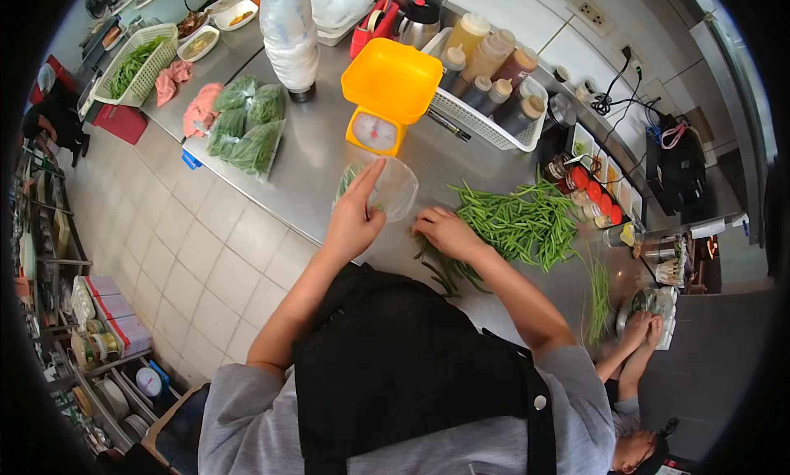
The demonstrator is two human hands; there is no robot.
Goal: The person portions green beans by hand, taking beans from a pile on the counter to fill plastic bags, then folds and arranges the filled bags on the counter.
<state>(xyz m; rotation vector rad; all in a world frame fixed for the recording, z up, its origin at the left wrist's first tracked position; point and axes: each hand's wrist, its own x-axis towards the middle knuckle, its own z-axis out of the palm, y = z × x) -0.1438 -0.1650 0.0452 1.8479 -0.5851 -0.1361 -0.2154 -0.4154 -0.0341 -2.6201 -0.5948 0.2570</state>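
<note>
My left hand (356,216) is at a clear plastic bag (397,191) with some green pieces inside, just in front of the orange scale (376,131); its fingers are stretched out over the bag. To the right, my right hand (444,231) has its fingers curled down at the counter, and what they hold, if anything, is hidden. Beside it lies a large pile of green beans (522,220). Darker green pods (444,275) are spread close to my body, below my right hand. Filled bags of greens (253,142) rest on the counter at the left.
Squeeze bottles stand in a white basket (494,129) at the back. A tall wrapped stack (288,39) stands behind the bags. Long thin greens (598,298) lie at the right. Another person's hands (644,331) are at a tray at the far right.
</note>
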